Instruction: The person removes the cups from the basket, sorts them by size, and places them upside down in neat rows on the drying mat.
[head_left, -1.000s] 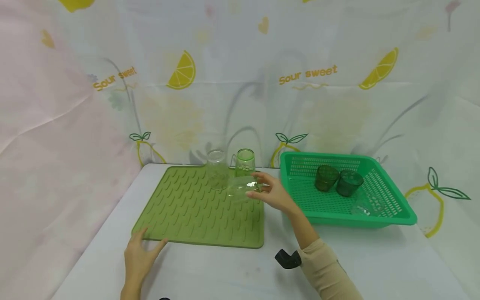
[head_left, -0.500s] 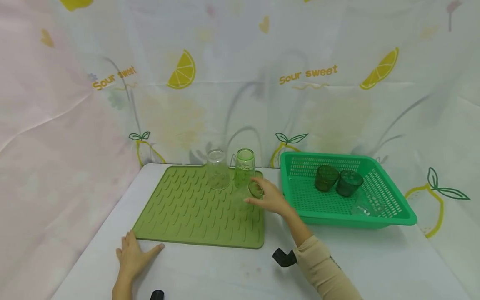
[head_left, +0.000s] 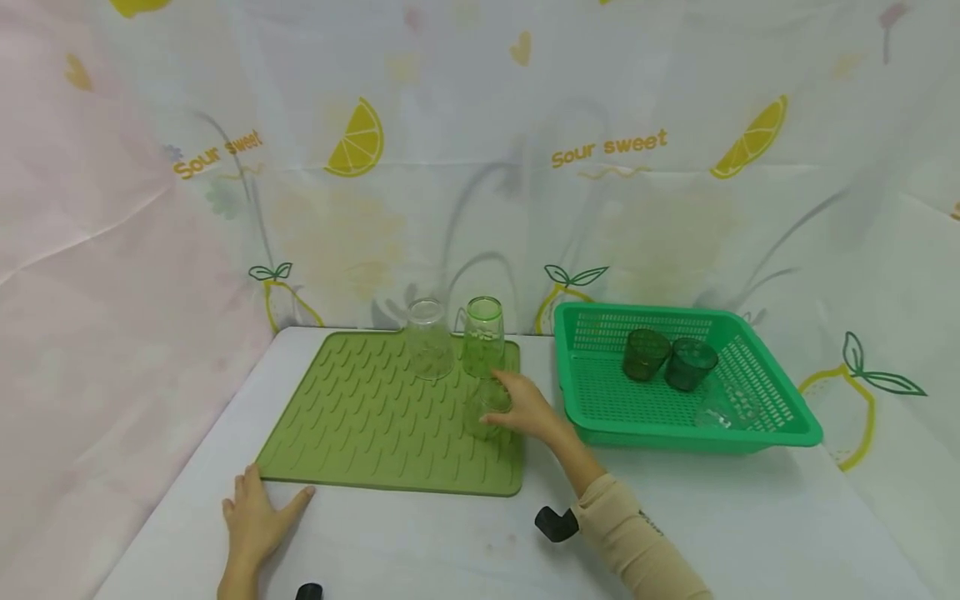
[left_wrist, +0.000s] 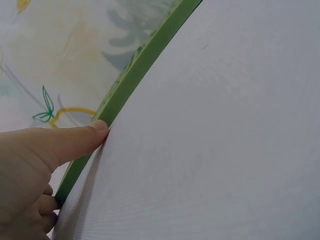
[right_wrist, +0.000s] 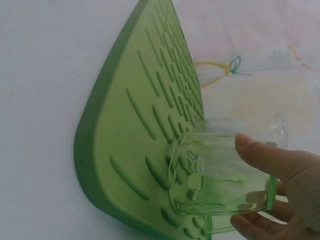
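Note:
A short clear glass [head_left: 486,410] stands at the right side of the green ridged mat [head_left: 375,417]. My right hand [head_left: 531,410] holds this glass between thumb and fingers; in the right wrist view the glass [right_wrist: 220,172] has one end against the mat. Right behind it are a tall green-tinted glass [head_left: 483,337] and, to the left, a tall clear glass [head_left: 430,342], both on the mat. My left hand [head_left: 255,521] lies at the mat's front left corner, fingers spread. In the left wrist view its thumb [left_wrist: 80,140] touches the mat's edge.
To the right of the mat stands a green plastic basket [head_left: 600,429]. Inside are two dark green glasses, one [head_left: 645,354] beside the other [head_left: 691,364], and clear glassware [head_left: 726,410] near its front right corner. A printed curtain [head_left: 480,208] hangs behind the white table [head_left: 420,542].
The clear glass has gone from lying sideways above the mat to upright on it, as my right hand turned and lowered. My left hand has shifted a little left and down.

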